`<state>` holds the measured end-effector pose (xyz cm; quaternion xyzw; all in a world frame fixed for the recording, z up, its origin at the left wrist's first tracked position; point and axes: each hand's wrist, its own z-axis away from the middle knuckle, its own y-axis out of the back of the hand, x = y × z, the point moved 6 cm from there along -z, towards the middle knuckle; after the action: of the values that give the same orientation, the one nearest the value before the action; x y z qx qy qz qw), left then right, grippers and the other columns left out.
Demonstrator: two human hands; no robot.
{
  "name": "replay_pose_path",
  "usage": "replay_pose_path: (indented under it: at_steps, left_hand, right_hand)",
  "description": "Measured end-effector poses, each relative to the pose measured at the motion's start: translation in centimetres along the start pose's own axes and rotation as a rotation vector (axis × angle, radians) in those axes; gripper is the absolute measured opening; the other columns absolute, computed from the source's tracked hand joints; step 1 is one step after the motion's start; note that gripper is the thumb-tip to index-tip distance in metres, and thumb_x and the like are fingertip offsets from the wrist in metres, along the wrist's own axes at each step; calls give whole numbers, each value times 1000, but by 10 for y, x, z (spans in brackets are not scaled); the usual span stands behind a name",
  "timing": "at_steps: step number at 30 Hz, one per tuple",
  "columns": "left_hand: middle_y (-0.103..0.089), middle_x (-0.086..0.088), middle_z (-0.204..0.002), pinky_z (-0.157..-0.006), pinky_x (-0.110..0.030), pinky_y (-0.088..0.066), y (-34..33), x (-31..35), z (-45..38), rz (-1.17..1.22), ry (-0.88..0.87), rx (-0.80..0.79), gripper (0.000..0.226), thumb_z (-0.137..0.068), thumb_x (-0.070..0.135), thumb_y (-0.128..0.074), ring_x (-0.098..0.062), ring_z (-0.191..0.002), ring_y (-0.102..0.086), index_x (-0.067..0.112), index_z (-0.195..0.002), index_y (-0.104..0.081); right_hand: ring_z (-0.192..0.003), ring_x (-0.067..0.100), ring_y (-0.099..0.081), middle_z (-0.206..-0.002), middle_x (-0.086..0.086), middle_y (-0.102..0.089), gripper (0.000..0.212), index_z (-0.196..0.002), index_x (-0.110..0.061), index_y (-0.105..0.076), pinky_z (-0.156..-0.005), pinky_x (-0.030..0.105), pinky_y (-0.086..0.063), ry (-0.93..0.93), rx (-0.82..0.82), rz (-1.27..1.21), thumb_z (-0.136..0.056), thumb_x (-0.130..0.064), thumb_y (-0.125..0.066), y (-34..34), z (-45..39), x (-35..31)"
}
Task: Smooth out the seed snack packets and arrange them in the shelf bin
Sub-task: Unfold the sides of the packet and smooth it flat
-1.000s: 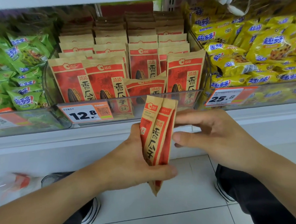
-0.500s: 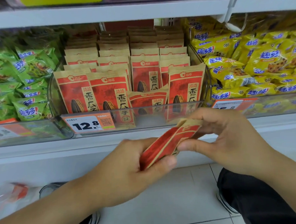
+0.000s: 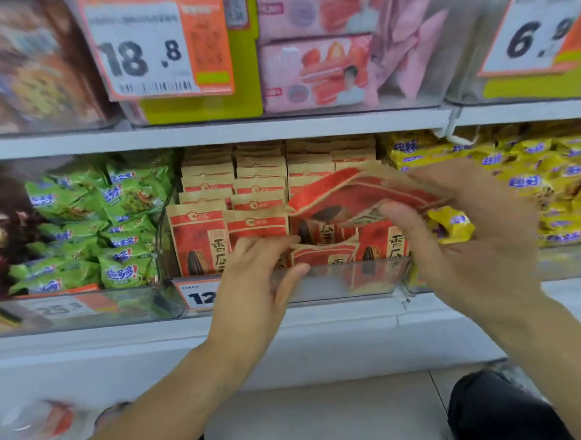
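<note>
Your right hand (image 3: 478, 237) pinches the seed packets (image 3: 355, 196) by one end, above the bin's front right corner. Your left hand (image 3: 261, 271), fingers spread, reaches over the shelf bin (image 3: 336, 281) front edge onto standing packets. They look light, crinkly paper; hold the stiffer sealed edges.

White shop shelving (image 3: 288, 341) spans the scene, with an upper shelf edge (image 3: 210, 133) above. Orange-bordered price tags (image 3: 159, 48) hang on clear bin fronts. Below, near, lies a pale tiled floor (image 3: 326, 416). Light is bright and even.
</note>
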<state>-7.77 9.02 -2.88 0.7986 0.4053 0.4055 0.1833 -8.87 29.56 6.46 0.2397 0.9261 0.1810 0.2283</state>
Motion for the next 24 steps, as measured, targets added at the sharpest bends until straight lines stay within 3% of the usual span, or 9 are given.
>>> replay_pose_path:
  at_steps: [3,8,10,14,19,24]
  left_hand:
    - [-63,11,-90,-79,-19,-39,-1,-1,-5,21,-18,65,25,-94,31,-52,-10,-91,-48,14,-98,-70]
    - [-49,27,-85,-73,-16,-39,0,-6,-11,79,44,101,20,-94,34,-55,-6,-86,-47,20,-95,-69]
    - [-47,31,-86,-73,-17,-40,-1,-6,-12,98,70,105,16,-94,37,-60,-6,-87,-48,22,-97,-66]
    - [-45,33,-90,-73,-16,-42,-4,-7,-14,95,86,104,7,-91,24,-67,-3,-88,-47,21,-98,-66]
    - [-52,21,-89,-75,-18,-39,-5,-6,-14,79,98,110,20,-93,41,-52,-5,-88,-48,24,-98,-62]
    - [-47,28,-96,-83,-13,-40,-6,-4,-11,80,108,105,17,-95,31,-61,-1,-95,-46,28,-110,-54]
  right_hand:
    - [-95,8,-58,-105,-10,-62,32,-118,-11,-66,-88,8,-40,-2,-173,127,-87,-12,-75,-25,-13,6]
    - [-81,6,-61,-98,-9,-69,22,-108,-19,-72,-76,27,-54,29,-372,166,-88,-12,-73,-51,-24,15]
    - [-81,9,-65,-98,-7,-72,18,-108,-19,-73,-77,27,-55,15,-362,142,-91,-14,-69,-55,-26,17]
    - [-87,6,-62,-88,-10,-72,12,-98,-14,-76,-79,10,-46,-35,-190,99,-89,-8,-71,-50,-29,22]
    - [-81,-1,-55,-80,-18,-63,12,-96,-18,-75,-74,4,-43,-128,-369,156,-88,-9,-72,-61,-30,45]
    - [-78,-3,-54,-88,-15,-69,13,-99,-19,-77,-75,4,-43,-47,-322,156,-88,-11,-72,-53,-36,34]
